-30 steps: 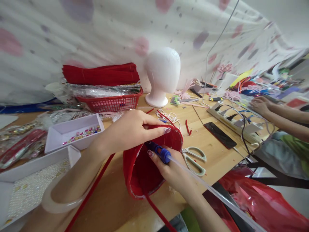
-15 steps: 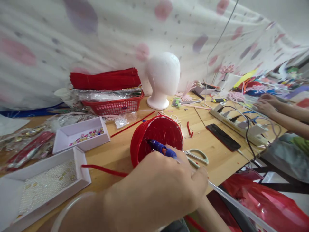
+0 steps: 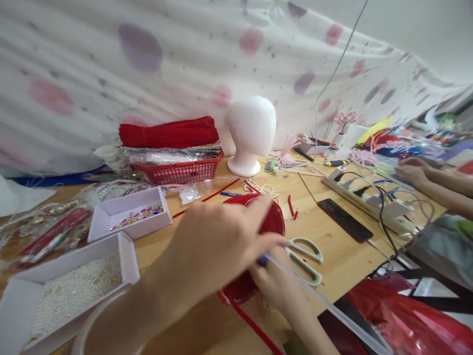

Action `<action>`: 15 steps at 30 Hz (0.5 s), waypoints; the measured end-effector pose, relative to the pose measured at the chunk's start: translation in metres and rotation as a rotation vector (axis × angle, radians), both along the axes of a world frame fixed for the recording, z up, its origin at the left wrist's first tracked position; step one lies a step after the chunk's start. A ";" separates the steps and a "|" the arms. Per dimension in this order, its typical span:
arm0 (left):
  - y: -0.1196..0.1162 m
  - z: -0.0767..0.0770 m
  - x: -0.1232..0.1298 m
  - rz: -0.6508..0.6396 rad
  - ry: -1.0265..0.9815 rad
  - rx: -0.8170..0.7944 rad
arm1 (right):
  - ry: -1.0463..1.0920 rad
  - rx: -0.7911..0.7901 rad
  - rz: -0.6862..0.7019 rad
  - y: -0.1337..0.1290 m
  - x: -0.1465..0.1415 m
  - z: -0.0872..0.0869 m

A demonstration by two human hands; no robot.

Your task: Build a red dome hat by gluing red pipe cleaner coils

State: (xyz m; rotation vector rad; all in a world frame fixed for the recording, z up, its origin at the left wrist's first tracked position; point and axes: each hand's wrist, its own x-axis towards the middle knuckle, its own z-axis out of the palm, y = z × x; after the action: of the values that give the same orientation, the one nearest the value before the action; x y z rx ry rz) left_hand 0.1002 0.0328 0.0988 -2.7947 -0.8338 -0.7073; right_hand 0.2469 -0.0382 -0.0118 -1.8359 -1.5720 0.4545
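My left hand (image 3: 214,236) reaches from the lower left across a red round bowl-like form (image 3: 275,219). Its forefinger and thumb are stretched apart over the opening; the other fingers are hidden and the hand is slightly blurred. Behind and below it, my right hand (image 3: 275,278) is closed around a blue glue pen (image 3: 263,259), mostly covered by the hands. A clear glue stick (image 3: 332,308) trails from the pen to the lower right. From the form's near rim hangs a red fuzzy strip (image 3: 254,328). Scissors (image 3: 306,261) with pale green handles lie beside my right hand.
White trays hold pearl beads (image 3: 81,286) and coloured gems (image 3: 138,217). Behind stand a red basket (image 3: 177,172) with red stems and a white foam head (image 3: 251,133). A phone (image 3: 343,220) and power strip (image 3: 369,202) lie right, near another person's hands (image 3: 410,172).
My left hand has shifted left and spread its forefinger and thumb. The red form has turned, and its loose strip now hangs toward me. The pen's tip is now hidden.
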 end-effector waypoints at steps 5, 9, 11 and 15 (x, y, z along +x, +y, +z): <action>0.026 0.008 -0.007 0.214 0.113 -0.206 | 0.074 -0.054 -0.047 0.000 -0.002 0.004; 0.032 0.008 -0.007 0.191 0.063 -0.282 | 0.070 -0.043 -0.073 0.000 -0.003 0.003; 0.035 0.007 -0.008 0.179 0.009 -0.316 | 0.072 -0.053 -0.077 0.000 -0.007 0.004; 0.045 0.003 -0.011 0.048 -0.124 -0.503 | 0.079 -0.073 -0.041 0.002 -0.014 0.009</action>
State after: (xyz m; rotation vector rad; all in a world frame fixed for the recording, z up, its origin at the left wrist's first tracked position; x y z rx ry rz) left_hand 0.0896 0.0783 0.1021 -3.1715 -1.2507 -0.7575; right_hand 0.2329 -0.0367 -0.0032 -1.8780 -1.4794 0.5655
